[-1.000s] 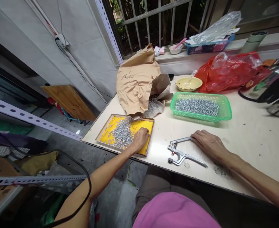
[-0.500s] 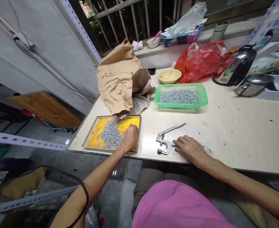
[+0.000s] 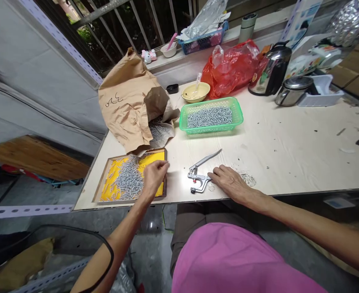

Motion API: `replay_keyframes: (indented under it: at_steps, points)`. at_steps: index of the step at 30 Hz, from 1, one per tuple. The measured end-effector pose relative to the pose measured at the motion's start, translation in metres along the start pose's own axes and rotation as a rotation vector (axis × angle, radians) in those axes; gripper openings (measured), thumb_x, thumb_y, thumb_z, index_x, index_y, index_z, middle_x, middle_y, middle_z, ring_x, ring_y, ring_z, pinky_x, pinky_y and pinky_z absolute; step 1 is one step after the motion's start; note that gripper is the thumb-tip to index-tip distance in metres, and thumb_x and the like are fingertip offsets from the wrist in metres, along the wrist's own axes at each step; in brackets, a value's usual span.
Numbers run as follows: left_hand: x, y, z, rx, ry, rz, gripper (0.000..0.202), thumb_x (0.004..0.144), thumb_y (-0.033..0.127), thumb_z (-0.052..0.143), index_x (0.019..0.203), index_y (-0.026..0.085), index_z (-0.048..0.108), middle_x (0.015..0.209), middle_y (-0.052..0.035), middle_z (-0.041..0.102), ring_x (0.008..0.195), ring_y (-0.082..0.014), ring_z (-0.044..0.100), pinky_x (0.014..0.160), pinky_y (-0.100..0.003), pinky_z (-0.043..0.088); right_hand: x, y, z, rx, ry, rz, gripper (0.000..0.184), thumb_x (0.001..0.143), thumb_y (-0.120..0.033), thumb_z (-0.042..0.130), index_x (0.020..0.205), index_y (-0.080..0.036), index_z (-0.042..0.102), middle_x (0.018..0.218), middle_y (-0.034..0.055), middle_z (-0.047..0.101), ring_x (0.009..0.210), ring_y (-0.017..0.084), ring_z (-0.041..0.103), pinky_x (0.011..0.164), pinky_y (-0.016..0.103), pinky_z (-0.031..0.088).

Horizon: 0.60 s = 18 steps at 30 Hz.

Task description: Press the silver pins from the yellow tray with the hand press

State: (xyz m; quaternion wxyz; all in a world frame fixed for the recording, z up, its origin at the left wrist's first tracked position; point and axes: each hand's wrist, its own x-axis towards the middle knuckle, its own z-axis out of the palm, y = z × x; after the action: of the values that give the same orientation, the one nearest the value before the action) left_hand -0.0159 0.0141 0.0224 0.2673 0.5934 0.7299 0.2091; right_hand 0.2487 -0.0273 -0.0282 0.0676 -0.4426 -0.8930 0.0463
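Observation:
My left hand [image 3: 155, 176] is pinched above the right side of a shallow cardboard tray [image 3: 166, 179]; whatever its fingertips hold is too small to make out. On the tray's yellow bottom lies a heap of small silvery metal pins [image 3: 129, 178]. My right hand [image 3: 232, 182] rests on the table, its fingers curled over the lower handle of hand press pliers [image 3: 201, 179]. The pliers lie with their jaw to the left and the upper handle sprung away. Behind them, a green plastic basket [image 3: 211, 131] holds many similar metal pieces [image 3: 210, 117].
A brown paper bag [image 3: 122, 106] spilling metal pins stands behind the tray. Along the back are a yellow bowl [image 3: 196, 97], a red plastic bag [image 3: 231, 69], a steel jug [image 3: 272, 69] and a lidded steel pot [image 3: 294, 89]. The table's edge [image 3: 258, 195] runs close to my body.
My left hand has lifted a little from the tray's bottom, fingertips pinched towards its right rim. My right hand stays at the pliers. The view has swung to the right.

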Motion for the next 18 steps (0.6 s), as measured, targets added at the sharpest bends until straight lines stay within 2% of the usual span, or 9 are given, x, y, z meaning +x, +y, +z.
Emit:
replay_keyframes:
  at_steps: [3,6,10,13,18]
  points:
    - [-0.023,0.017,0.02,-0.349,-0.243,-0.187,0.028,0.074,0.036,0.066,0.088,0.011,0.065,0.053,0.0027,0.054,0.041,-0.0072,0.046,0.038,-0.019,0.033,-0.001,0.002,0.006,-0.009,0.004,0.004,0.02,0.091,-0.014,0.043,0.103,-0.02,0.059,0.093,0.0086,0.057,0.087,0.023,0.046,0.069,0.033,0.032]
    - [-0.037,0.021,0.042,-0.475,-0.368,-0.312,0.027,0.068,0.034,0.073,0.076,0.01,0.064,0.051,0.0041,0.052,0.037,-0.0034,0.038,0.034,-0.017,0.025,-0.001,0.003,0.009,-0.009,0.003,0.013,0.021,0.09,-0.015,0.044,0.104,-0.02,0.058,0.094,0.009,0.057,0.088,0.023,0.045,0.069,0.033,0.032]
    - [-0.04,0.018,0.054,-0.505,-0.439,-0.42,0.02,0.072,0.028,0.07,0.071,0.01,0.061,0.043,0.0068,0.045,0.033,-0.0023,0.031,0.033,-0.017,0.019,-0.002,0.002,0.007,-0.003,0.008,0.019,0.021,0.09,-0.013,0.044,0.104,-0.02,0.058,0.096,0.0089,0.056,0.089,0.023,0.045,0.069,0.033,0.032]
    - [-0.04,0.019,0.054,-0.493,-0.457,-0.439,0.019,0.073,0.026,0.069,0.068,0.012,0.059,0.038,0.0089,0.038,0.031,-0.0029,0.029,0.033,-0.018,0.017,-0.002,0.002,0.004,0.002,0.003,0.031,0.02,0.09,-0.012,0.043,0.102,-0.019,0.058,0.096,0.0089,0.056,0.088,0.023,0.044,0.069,0.032,0.032]
    - [-0.037,0.022,0.054,-0.455,-0.474,-0.437,0.022,0.074,0.027,0.069,0.063,0.013,0.055,0.037,0.0082,0.04,0.03,-0.0032,0.03,0.034,-0.019,0.016,-0.002,0.003,0.0,0.02,-0.007,0.018,0.019,0.09,-0.013,0.044,0.102,-0.019,0.058,0.097,0.0083,0.056,0.089,0.022,0.044,0.069,0.032,0.032]
